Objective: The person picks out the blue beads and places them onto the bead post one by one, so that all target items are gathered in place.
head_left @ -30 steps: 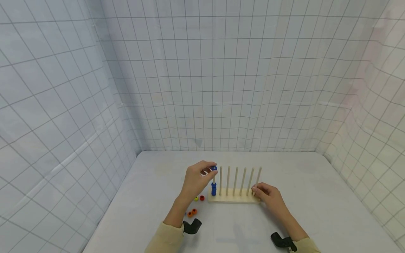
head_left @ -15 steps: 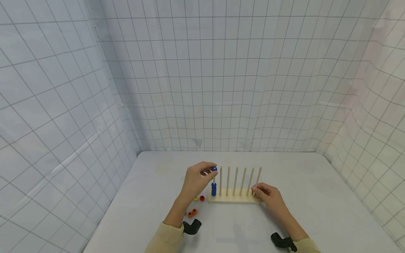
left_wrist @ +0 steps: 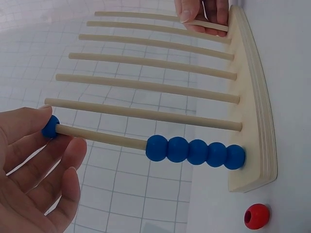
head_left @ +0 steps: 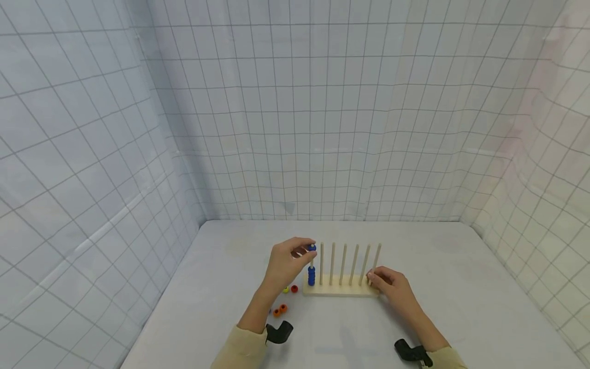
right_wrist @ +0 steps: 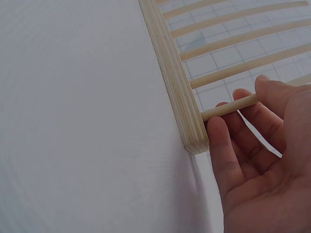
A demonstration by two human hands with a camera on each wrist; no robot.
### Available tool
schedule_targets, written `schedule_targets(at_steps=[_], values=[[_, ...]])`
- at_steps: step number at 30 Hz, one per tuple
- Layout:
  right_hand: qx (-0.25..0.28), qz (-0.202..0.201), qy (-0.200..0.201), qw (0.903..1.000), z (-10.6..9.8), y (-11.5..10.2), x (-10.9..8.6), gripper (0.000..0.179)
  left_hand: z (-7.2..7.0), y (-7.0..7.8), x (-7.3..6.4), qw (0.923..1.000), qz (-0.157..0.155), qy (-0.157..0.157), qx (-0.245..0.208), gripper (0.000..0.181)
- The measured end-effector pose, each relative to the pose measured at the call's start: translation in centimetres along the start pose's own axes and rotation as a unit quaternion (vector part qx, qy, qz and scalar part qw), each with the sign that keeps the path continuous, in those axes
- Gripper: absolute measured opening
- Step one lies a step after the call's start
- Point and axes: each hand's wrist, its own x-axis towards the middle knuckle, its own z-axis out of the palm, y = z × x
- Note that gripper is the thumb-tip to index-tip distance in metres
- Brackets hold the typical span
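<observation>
A wooden bead rack [head_left: 341, 291] stands on the table with several upright pegs in a row. My left hand [head_left: 287, 261] pinches a blue bead [left_wrist: 50, 127] that sits around the tip of the leftmost peg [left_wrist: 102, 136]. Lower on that peg, several blue beads [left_wrist: 197, 152] are stacked against the base, with bare wood between them and the pinched bead. My right hand [head_left: 395, 288] holds the rightmost peg [right_wrist: 233, 106] near its foot, thumb and fingers around it. The pegs in between carry no beads.
Left of the rack lie a red bead [head_left: 294, 289], a yellow bead [head_left: 286, 290] and two orange beads [head_left: 279, 310]; a bluish bit shows beside my left forearm. A white gridded curtain [head_left: 322, 128] surrounds the white table [head_left: 461, 297].
My left hand and the blue bead have come down very slightly at the peg's tip. The right hand, the rack and the loose beads have stayed where they were.
</observation>
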Motion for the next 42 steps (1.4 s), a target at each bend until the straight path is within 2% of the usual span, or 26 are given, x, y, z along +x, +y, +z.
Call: schedule_targets(at_steps=[7,12,17,42], values=[[-0.001,0.009,0.004,0.9999,0.05,0.78,0.12,0.023,0.01,0.04,-0.13,1.0000,-0.009,0.001,-0.003,0.024],[-0.003,0.001,0.004,1.0000,0.05,0.80,0.16,0.022,0.07,-0.06,-0.17,0.9999,-0.010,0.002,0.000,0.023],[0.000,0.012,0.004,0.9999,0.06,0.75,0.20,0.022,0.11,-0.16,-0.17,0.9999,-0.014,0.001,-0.002,0.022],[-0.006,0.017,0.004,0.9998,0.05,0.69,0.12,0.023,0.40,-0.53,-0.64,0.9995,-0.030,-0.011,0.009,0.022]])
